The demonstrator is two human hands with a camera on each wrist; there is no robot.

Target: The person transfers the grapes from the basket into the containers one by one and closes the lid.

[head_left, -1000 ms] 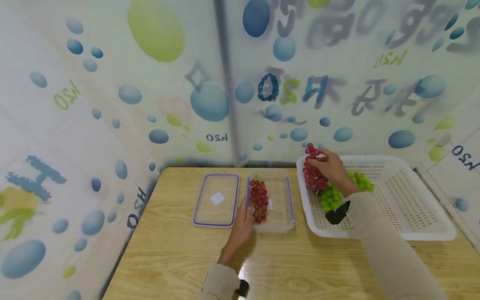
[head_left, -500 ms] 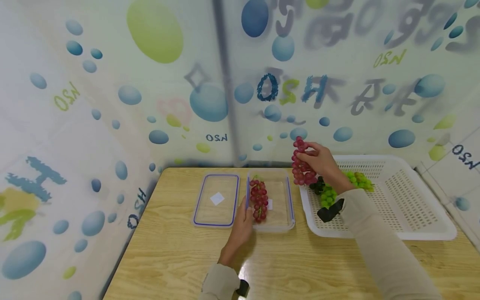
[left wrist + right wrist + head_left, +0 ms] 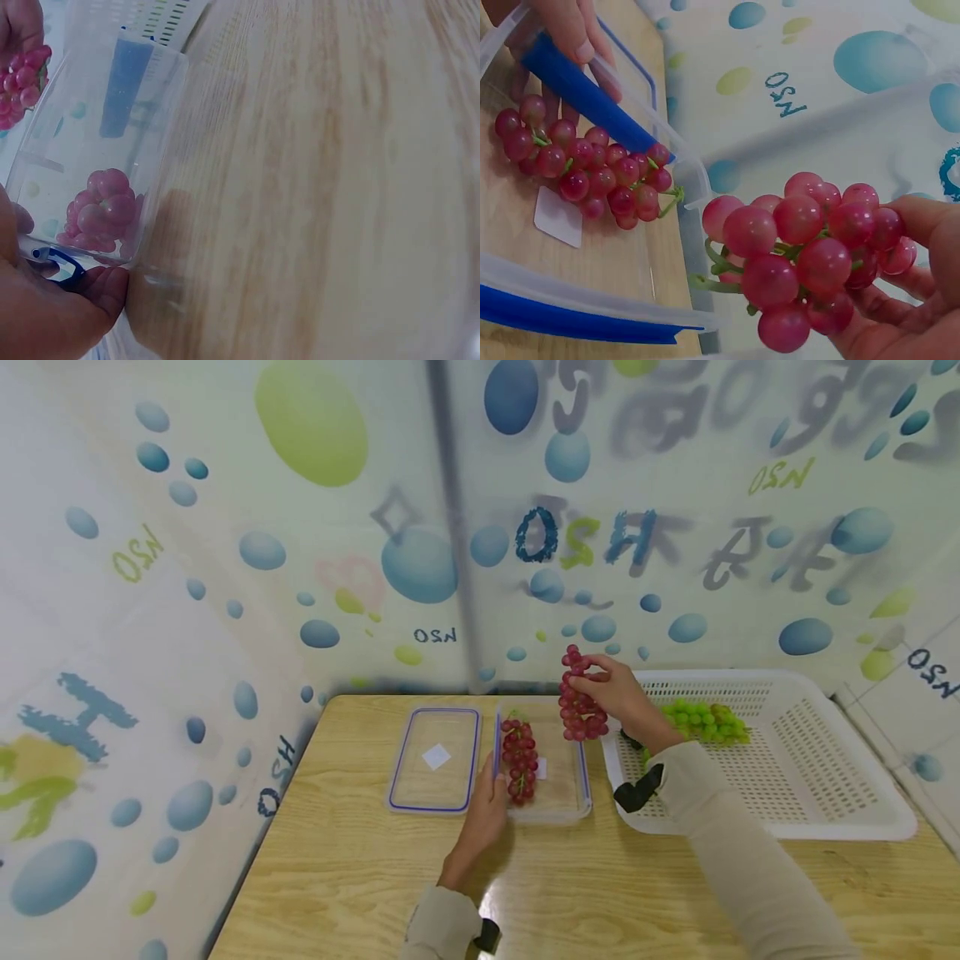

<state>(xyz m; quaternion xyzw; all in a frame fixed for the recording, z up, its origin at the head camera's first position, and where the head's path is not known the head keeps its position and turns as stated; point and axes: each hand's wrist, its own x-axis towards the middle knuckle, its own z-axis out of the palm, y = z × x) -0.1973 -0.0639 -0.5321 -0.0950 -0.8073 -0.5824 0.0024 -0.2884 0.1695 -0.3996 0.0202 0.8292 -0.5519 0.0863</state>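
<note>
My right hand (image 3: 626,700) pinches a bunch of red grapes (image 3: 578,706), held up over the right side of a clear plastic container (image 3: 551,816). In the right wrist view its green stem (image 3: 716,279) points away from the fingers. Inside the container, along its left wall, lies a second red bunch (image 3: 519,760) beside a white label (image 3: 558,217). My left hand (image 3: 483,810) grips the container's left wall by its blue clip (image 3: 592,101), with the thumb and fingers on either side of the wall.
A clear lid with a blue seal (image 3: 435,789) lies flat left of the container. On the right stands a white perforated basket (image 3: 892,822) with green grapes (image 3: 705,723) and a dark bunch (image 3: 632,740), partly hidden by the right arm. A printed wall hanging (image 3: 420,652) borders the wooden table (image 3: 337,877).
My right hand has carried the red grapes left, from above the basket to above the container, rising and then lowering slightly. My left hand has stayed on the container wall.
</note>
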